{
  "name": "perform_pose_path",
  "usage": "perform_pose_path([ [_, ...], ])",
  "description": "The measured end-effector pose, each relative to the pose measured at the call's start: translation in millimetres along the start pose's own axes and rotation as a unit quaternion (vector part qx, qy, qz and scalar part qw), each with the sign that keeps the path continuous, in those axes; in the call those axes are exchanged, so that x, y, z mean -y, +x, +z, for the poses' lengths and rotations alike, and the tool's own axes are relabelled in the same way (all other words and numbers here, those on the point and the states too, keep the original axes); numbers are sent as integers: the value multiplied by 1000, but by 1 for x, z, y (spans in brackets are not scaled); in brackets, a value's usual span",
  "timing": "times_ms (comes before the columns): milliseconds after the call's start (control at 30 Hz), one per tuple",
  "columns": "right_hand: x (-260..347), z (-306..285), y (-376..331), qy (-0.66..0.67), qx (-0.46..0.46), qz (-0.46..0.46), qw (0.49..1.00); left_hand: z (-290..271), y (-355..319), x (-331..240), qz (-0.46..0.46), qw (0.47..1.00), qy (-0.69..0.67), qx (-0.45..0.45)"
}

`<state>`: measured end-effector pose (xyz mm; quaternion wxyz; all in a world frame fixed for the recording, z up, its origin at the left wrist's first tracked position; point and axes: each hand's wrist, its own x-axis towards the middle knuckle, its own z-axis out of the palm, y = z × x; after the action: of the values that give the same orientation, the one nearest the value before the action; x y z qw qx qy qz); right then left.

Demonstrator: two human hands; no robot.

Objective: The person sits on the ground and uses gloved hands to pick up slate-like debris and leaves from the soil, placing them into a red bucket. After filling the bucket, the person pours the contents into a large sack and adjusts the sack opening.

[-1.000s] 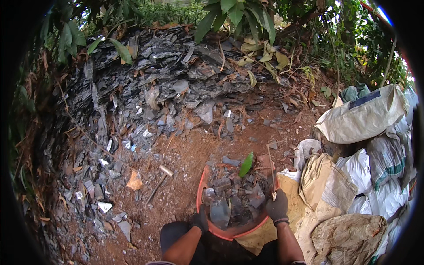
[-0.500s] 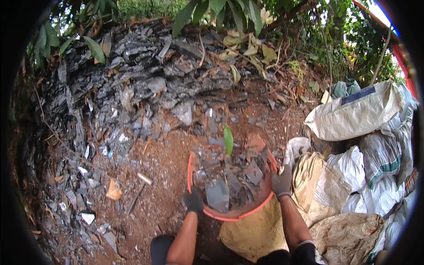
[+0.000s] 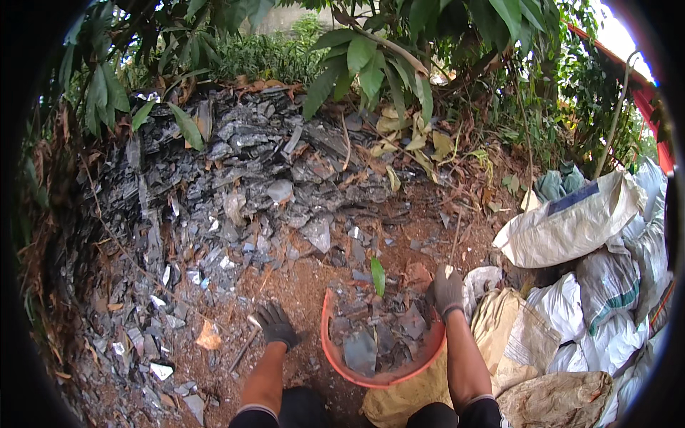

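Beside the right hand, on its inner side: an orange basin, round, tilted, filled with flat dark grey shards and one green leaf standing at the far edge. Right hand is gloved in dark grey, set on the basin's far right rim with fingers curled over it; how tightly it grips the rim cannot be told. Under and just right of the basin: the mouth of a tan sack, touching the basin's near rim.

Left hand, same dark glove, is apart from the basin, off its left rim, fingers spread and loose, holding nothing; it hangs over red-brown soil.

Just outside the left hand: a thin stick-like handle lying on the soil, and further out a pale orange-tan scrap.

Beyond both hands: a banked heap of grey slate-like fragments, mixed with dry leaves, under overhanging green foliage.

Outside the right hand: stacked white and tan woven sacks, one with a blue stripe, well filled, some crumpled near the forearm.
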<state>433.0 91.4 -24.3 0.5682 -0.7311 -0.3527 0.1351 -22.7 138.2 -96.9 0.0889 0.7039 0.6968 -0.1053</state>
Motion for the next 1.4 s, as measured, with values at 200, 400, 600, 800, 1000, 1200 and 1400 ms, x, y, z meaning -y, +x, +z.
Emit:
perform_pose_path([
  [200, 122, 121, 55, 481, 188, 292, 805, -1, 3, 3, -15, 992, 73, 103],
  [400, 137, 174, 26, 47, 200, 53, 977, 8, 13, -6, -15, 993, 59, 99],
  [600, 103, 92, -28, 46, 195, 153, 968, 14, 11, 2, -11, 994, 48, 102],
  [800, 159, 73, -45, 215, 95, 218, 947, 19, 17, 18, -15, 996, 32, 84],
  [1000, 161, 130, 33, 233, 154, 209, 937, 2, 14, 10, -16, 994, 45, 101],
  [1200, 147, 133, 7, 4, 284, 13, 959, 6, 11, -4, 4, 992, 49, 116],
  [1400, 166, 86, -35, 138, 188, 172, 957, 8, 10, 17, -47, 995, 29, 85],
])
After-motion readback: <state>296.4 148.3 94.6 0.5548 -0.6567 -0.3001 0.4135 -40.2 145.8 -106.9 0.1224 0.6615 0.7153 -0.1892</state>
